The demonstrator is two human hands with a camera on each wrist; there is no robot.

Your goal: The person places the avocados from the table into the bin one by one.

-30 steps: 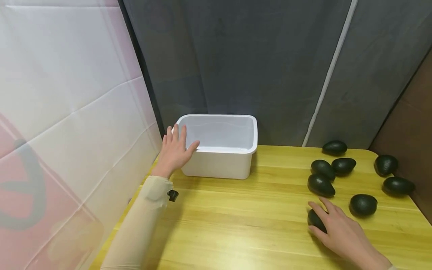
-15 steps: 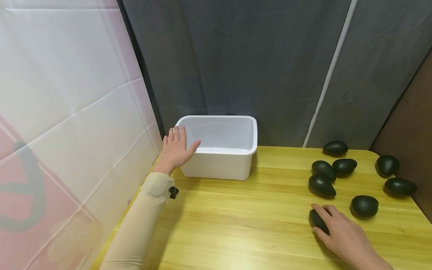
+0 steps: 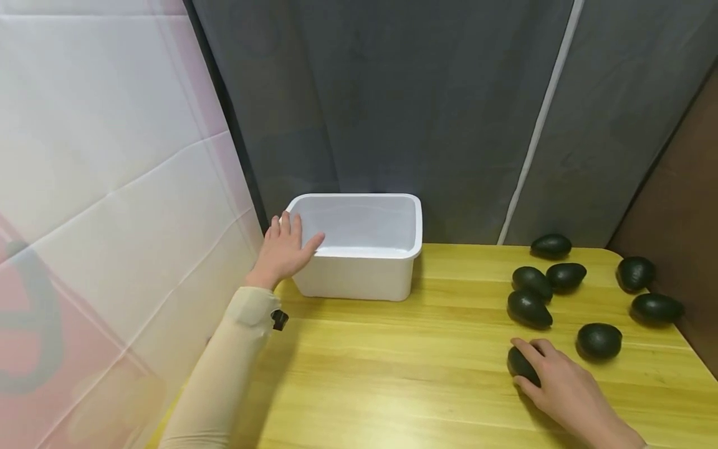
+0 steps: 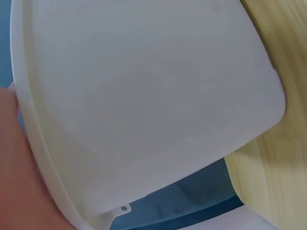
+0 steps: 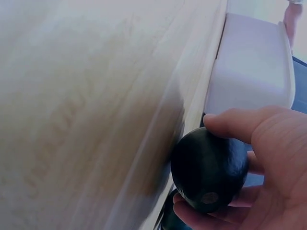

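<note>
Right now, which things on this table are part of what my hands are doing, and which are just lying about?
In hand:
- avocado gripped by the right hand
- white tub, its near left corner touched by the left hand

Lying about:
- six other avocados on the wooden table, for example and
- grey curtain behind

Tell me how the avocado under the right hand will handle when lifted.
The avocado looks rounded and egg-shaped, so it would probably roll if nudged. Its skin seems smooth, perhaps slippery. The right hand curls around it, so it likely lifts easily.
</note>
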